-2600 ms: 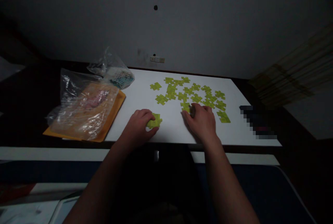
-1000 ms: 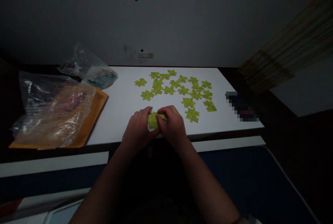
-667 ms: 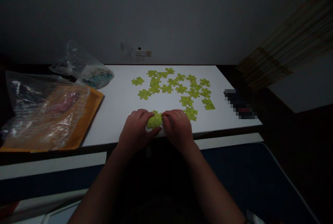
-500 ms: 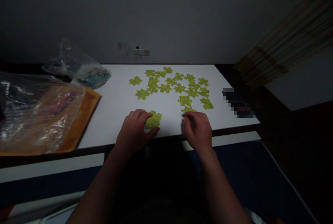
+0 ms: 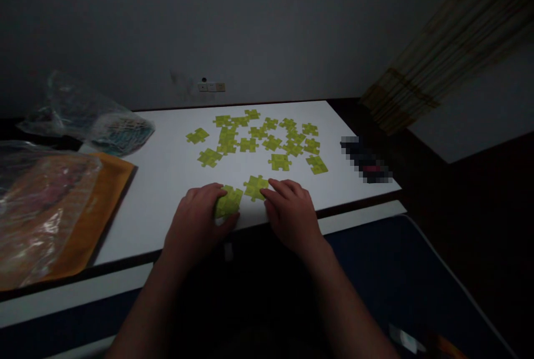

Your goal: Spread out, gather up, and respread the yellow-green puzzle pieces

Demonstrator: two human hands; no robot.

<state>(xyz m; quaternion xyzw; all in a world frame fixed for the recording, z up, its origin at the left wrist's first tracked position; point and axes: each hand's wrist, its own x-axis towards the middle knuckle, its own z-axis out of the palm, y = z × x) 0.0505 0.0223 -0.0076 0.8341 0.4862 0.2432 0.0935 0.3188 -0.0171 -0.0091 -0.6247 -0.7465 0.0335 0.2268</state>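
Near the front edge of the white table, my left hand is closed round some yellow-green jigsaw pieces, which look stacked or joined. Just to their right, a single jigsaw piece is pinched at its right side by the fingertips of my right hand. A small gap separates it from the pieces in my left hand. Several more yellow-green pieces lie spread over the table beyond my hands, one of them just past my right hand.
A clear plastic bag and an orange envelope under plastic lie on the table's left. A pixelated dark object rests at the right edge. Behind stands a wall with sockets; a striped curtain hangs at the right.
My right hand has drawn a jigsaw piece leftward, close to the pieces in my left hand. My left hand keeps its hold. The whole view has shifted and turned slightly.
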